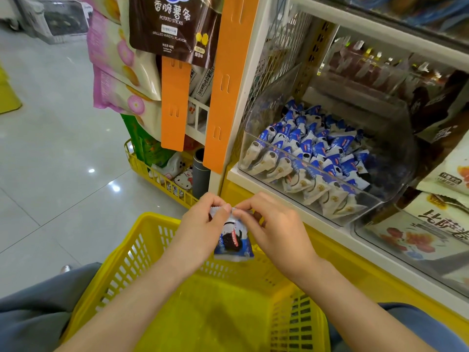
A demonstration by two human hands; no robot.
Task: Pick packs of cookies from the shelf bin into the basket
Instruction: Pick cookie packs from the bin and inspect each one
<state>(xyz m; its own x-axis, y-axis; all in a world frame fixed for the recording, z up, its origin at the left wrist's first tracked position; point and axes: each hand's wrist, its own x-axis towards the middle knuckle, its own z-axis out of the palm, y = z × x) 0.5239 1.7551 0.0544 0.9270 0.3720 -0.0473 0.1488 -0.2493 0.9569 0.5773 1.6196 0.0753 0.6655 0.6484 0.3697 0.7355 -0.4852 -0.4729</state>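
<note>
Cookie pack (pixel 234 242) hangs over the far side of the basket (pixel 142 240). Your left hand (pixel 203 224) and right hand (pixel 276 229) are close together, each pinching the pack's top seam. The step in hand appears to be the drop: the pick is done, the release is pending. Loosen both pinches so the pack falls inside the rim. Then reach far right to the shelf bin (pixel 396 153), where more packs (pixel 312 151) lie. An orange hanging strip (pixel 228 85) stands left of the bin, and nothing appears to block the drop.
</note>
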